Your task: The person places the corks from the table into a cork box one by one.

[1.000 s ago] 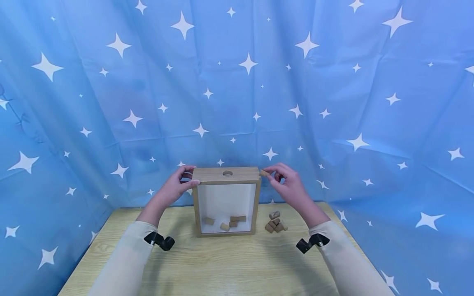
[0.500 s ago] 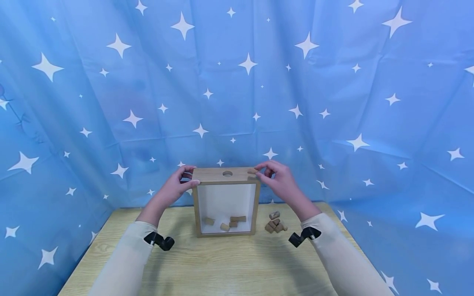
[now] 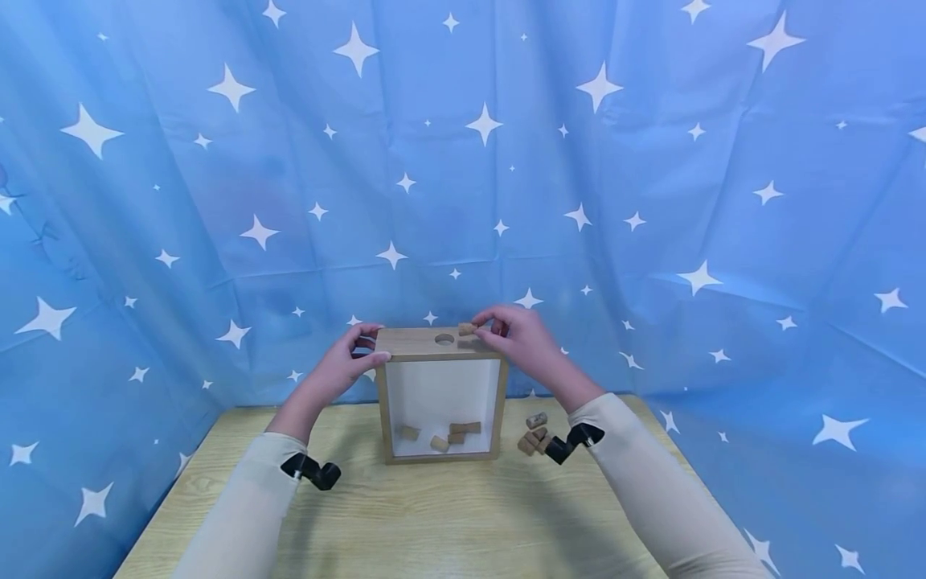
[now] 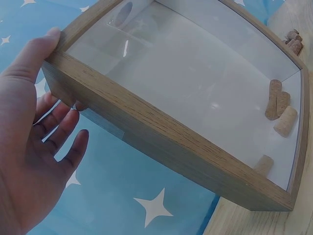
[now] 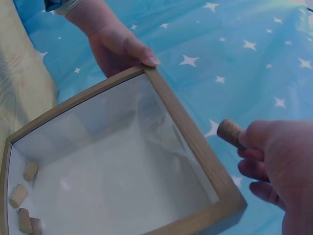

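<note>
Right grip (image 3: pixel 517 334): bent into a close pinch, thumb and fingertips parted only by the thickness of one small cork; remaining fingers loosely curled below.

Held cork (image 3: pixel 466 329): at the tip of the right grip, taken by one end, free end pointing left; raised just above the top of the wooden box (image 3: pixel 408 344), near the round hole (image 3: pixel 444 340), to its right and outside it.

Left grip (image 3: pixel 347 358): with hold of the box's upper left corner, thumb on the front edge, fingers toward the side and back, moderately parted; well apart from the held cork.

Wooden box: upright on the tabletop (image 3: pixel 434 515), clear-fronted, white inside.

Inside corks (image 3: pixel 439 443): scattered along the bottom behind the clear front, one toward the left wall, another near the middle, the rest grouped toward the right.

Loose corks (image 3: pixel 531 441): heaped to the right of the box, partly hidden in the head view by a black wrist camera (image 3: pixel 575 442); just behind, a printed cork (image 3: pixel 536 420) on its side.

Tabletop: pale wood grain, soft arm shadows on both sides.

Curtain (image 3: pixel 463 185): blue, creased, dotted with white four-pointed stars, hung behind and along both sides.
</note>
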`<control>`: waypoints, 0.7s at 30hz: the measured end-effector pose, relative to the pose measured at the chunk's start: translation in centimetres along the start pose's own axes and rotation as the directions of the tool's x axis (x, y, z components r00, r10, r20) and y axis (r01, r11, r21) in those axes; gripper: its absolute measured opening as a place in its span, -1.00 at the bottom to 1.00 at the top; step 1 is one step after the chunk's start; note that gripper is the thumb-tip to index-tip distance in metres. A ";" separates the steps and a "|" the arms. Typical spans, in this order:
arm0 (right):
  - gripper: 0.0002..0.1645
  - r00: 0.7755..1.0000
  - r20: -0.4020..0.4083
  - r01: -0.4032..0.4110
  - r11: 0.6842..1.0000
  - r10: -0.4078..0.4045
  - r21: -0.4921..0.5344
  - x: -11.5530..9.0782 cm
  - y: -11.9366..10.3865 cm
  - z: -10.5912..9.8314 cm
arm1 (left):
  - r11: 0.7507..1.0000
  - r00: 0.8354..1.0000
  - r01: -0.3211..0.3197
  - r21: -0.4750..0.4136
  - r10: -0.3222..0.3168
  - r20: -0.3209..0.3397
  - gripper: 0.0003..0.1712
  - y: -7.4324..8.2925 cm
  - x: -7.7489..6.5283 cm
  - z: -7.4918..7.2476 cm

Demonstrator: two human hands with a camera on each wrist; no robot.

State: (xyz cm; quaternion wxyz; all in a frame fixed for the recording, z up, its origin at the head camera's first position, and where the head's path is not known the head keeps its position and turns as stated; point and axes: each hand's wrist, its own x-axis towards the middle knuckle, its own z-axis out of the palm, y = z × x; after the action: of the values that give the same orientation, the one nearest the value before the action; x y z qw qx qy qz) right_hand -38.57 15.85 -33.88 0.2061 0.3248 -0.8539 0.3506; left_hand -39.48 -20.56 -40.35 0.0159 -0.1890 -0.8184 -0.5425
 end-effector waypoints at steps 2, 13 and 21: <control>-0.83 0.999 0.031 0.010 1.000 -0.010 -0.009 0.5 -0.3 0.1 | 1.000 1.000 -0.002 0.002 0.002 -0.002 -0.15 0.0 0.0 0.1; -0.82 0.992 0.128 -0.007 1.000 0.011 -0.030 1.7 -1.0 1.2 | 1.000 1.000 0.023 0.007 -0.023 -0.005 -0.13 0.0 -0.1 0.3; -0.84 0.984 0.177 -0.016 0.999 0.024 -0.048 2.5 -1.2 1.6 | 1.000 1.000 0.003 0.011 -0.003 -0.007 -0.13 0.0 0.0 0.0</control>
State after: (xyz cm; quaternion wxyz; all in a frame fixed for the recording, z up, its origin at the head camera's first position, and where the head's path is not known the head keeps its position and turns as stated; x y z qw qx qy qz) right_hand -39.69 13.03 -32.91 0.1332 0.3412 -0.8800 0.3025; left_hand -39.51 -20.52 -40.38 0.0191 -0.1856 -0.8214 -0.5389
